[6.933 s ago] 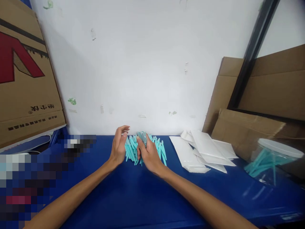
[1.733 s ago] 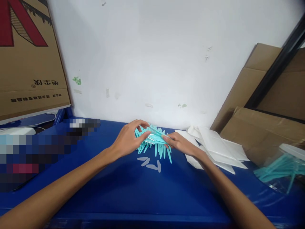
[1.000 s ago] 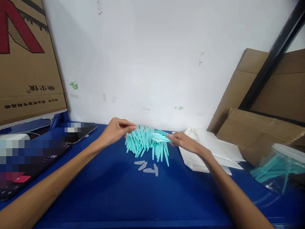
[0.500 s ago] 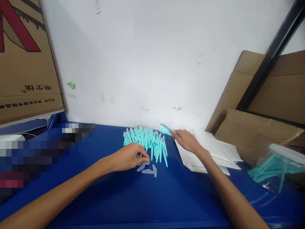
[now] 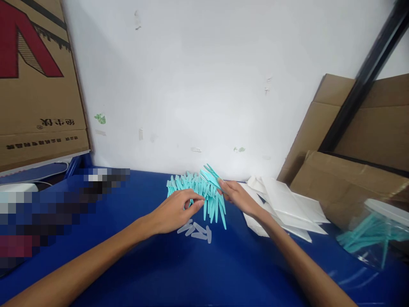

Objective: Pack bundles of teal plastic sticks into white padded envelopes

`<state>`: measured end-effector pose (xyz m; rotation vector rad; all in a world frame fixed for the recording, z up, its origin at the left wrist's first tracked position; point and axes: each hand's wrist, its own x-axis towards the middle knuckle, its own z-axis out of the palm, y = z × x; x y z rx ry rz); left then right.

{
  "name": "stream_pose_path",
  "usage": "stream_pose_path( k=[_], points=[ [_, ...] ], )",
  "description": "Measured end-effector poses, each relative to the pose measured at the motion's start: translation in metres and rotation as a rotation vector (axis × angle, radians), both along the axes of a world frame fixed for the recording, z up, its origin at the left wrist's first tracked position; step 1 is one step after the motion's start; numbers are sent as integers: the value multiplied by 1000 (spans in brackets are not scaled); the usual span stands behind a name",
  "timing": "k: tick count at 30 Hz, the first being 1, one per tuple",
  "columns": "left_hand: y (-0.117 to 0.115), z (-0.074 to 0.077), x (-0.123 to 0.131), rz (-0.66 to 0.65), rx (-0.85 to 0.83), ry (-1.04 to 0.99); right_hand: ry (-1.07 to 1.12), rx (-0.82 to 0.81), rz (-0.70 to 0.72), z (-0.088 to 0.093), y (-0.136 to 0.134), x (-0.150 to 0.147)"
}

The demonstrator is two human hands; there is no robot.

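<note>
My right hand point(image 5: 236, 194) is closed round a few slim teal eyebrow razors point(image 5: 211, 175), their ends fanned out to the upper left. Below them lies a pile of similar teal razors point(image 5: 182, 182) with translucent caps. My left hand point(image 5: 179, 209) is at the pile's near edge, thumb and forefinger tips brought together; whether anything is between them cannot be made out. Several loose translucent caps point(image 5: 200, 235) lie on the blue table point(image 5: 153, 273) just below my left hand.
White paper-like sheets or bags point(image 5: 284, 204) lie beside my right forearm. A clear jar point(image 5: 377, 234) with teal razors stands at the right, near folded cardboard point(image 5: 348, 179). A printed carton point(image 5: 38, 98) is at the left, and a white wall point(image 5: 198, 85) rises behind.
My right hand has moved left with the razors, over the pile. My left hand has risen slightly from the loose caps, leaving more of them in sight. The whole view has shifted a little.
</note>
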<state>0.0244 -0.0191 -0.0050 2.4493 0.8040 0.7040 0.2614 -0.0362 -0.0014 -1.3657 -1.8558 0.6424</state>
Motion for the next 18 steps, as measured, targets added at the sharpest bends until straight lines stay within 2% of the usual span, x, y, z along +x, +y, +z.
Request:
stream_pose_path(
  k=[2,4,6,8,11,14,16,18],
  points=[
    [0,-2,1,42,-87,-117,181,-128,121,-3,-5,-16],
    [1,-6,3,52,-246,-219,320,-247,237,-7,-11,-32],
    [1,-9,6,33,-402,-321,411,-339,345,-10,-17,-47],
    [1,-10,9,21,-477,-436,486,-408,419,-12,-22,-57],
    [1,-10,13,11,-473,-542,569,-459,456,-12,-27,-65],
    [2,-11,15,45,-482,-539,587,-452,454,-11,-28,-67],
    [3,-11,15,67,-537,-571,532,-407,441,-11,-27,-69],
    [5,-9,14,31,-621,-679,429,-351,418,-11,-26,-68]
  ],
)
